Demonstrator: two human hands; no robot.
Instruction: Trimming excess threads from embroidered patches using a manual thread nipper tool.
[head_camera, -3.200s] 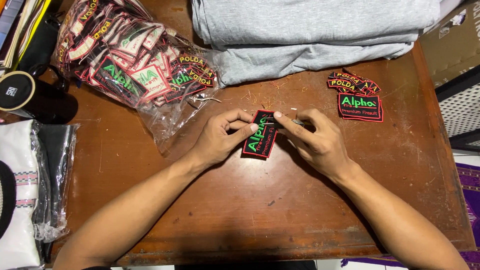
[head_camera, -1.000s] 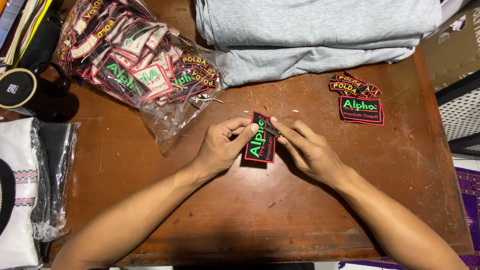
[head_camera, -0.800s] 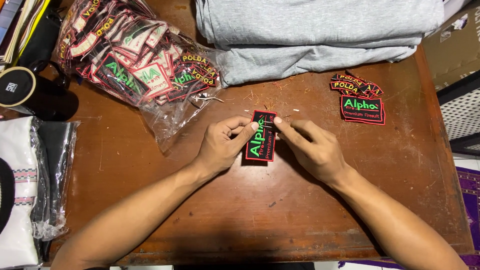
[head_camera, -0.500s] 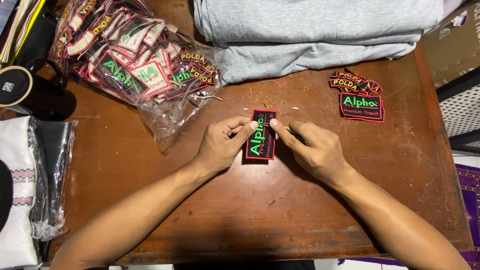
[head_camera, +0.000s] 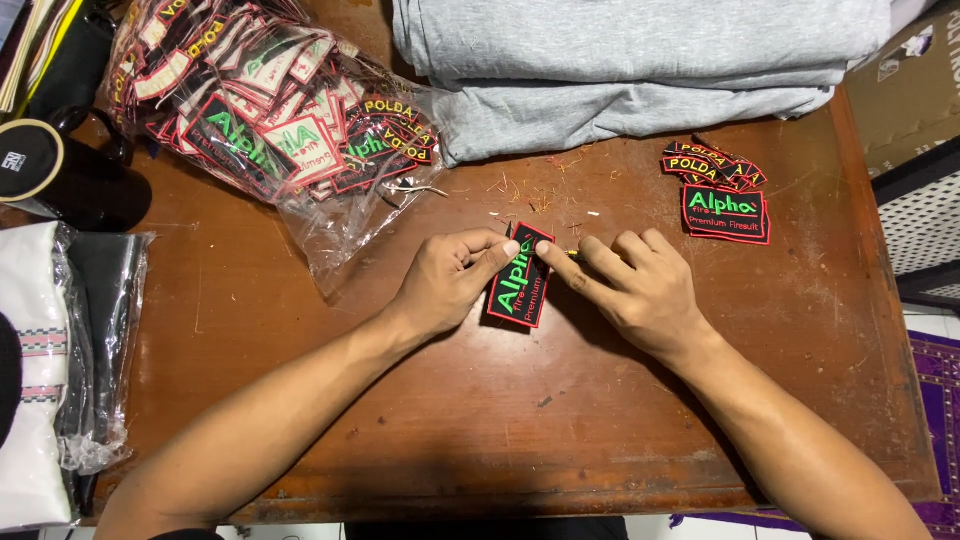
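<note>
Just below the folded grey cloth (head_camera: 640, 60), near the middle of the wooden table (head_camera: 300, 400), lies a black embroidered patch (head_camera: 520, 275) with green lettering and a red border. The left hand (head_camera: 445, 285) pinches the patch's upper left edge between thumb and forefinger, the other fingers curled under. The right hand (head_camera: 640, 290) rests on the table just right of the patch, its forefinger stretched out to touch the patch's top corner, the remaining fingers loosely bent. Left of the cloth sits a clear plastic bag (head_camera: 270, 110) stuffed with similar patches. Right of the hands, a small stack of patches (head_camera: 722, 190) lies by the table's edge. Bits of thread (head_camera: 535, 190) are scattered just below the cloth.
</note>
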